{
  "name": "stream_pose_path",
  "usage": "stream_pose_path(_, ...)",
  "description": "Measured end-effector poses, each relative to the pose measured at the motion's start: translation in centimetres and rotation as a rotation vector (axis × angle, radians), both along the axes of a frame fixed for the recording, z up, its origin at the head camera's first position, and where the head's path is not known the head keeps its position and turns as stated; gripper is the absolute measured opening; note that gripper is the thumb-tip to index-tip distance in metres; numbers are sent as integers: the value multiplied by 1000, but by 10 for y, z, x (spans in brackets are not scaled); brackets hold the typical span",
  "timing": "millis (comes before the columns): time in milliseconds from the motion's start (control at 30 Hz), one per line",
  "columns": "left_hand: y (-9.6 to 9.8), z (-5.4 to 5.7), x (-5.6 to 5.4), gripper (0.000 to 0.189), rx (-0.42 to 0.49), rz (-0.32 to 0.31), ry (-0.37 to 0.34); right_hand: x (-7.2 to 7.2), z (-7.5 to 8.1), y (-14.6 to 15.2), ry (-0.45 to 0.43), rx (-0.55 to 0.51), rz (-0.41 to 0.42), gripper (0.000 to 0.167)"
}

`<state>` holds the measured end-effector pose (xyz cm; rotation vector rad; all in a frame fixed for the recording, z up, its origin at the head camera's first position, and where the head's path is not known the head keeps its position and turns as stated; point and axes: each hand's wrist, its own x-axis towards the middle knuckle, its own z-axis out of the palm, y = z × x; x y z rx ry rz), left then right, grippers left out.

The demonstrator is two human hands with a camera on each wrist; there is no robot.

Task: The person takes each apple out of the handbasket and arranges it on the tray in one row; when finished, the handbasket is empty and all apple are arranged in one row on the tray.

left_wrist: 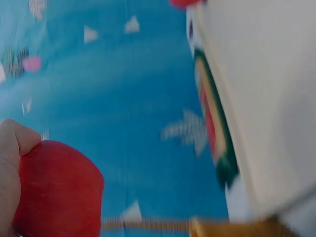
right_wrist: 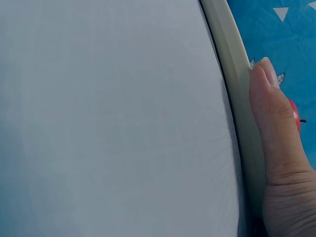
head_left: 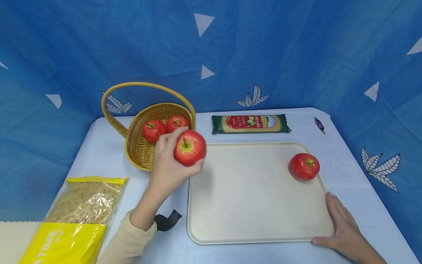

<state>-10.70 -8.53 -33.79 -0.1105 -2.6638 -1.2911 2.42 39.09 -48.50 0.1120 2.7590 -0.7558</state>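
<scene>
My left hand holds a red apple, with its stem side facing up, between the thumb and fingers. It is above the gap between the wicker basket and the tray's left edge. In the left wrist view, the same apple fills the lower left corner. Two more apples lie inside the basket. Another apple sits at the right side of the beige tray. My right hand rests at the tray's near right corner, thumb along the front rim and fingers against the right side.
Behind the tray lies a green-ended pack of spaghetti. A small purple wrapped candy is at the far right. At the near left is a yellow, partly see-through bag. The basket's tall handle arches upward, and a blue cloth hangs behind the table.
</scene>
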Motion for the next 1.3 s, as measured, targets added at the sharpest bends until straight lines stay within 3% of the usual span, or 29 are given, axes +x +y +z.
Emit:
stream_pose_path(200, 48, -15, 7, 84, 10, -168, -48, 0, 0, 0, -4, -14, 3, 141)
stream_pose_path(400, 94, -38, 0, 85, 11, -320, -167, -1, 2, 0, -12, -12, 2, 140)
stream_pose_path(533, 122, -50, -7, 86, 7, -399, -203, -1, 3, 0, -9, -14, 2, 140)
stream_pose_path(933, 183, -92, -29, 87, -104, -473, -172, -3, 3, -1, -17, 0, -6, 141)
stream_pose_path(1100, 198, -99, -32, 86, -130, -505, -160, -2, 3, 0, -19, -1, -9, 140)
stream_pose_path(1300, 208, -103, -33, 88, -89, -524, -171, -1, 3, 0, -17, -12, -8, 138)
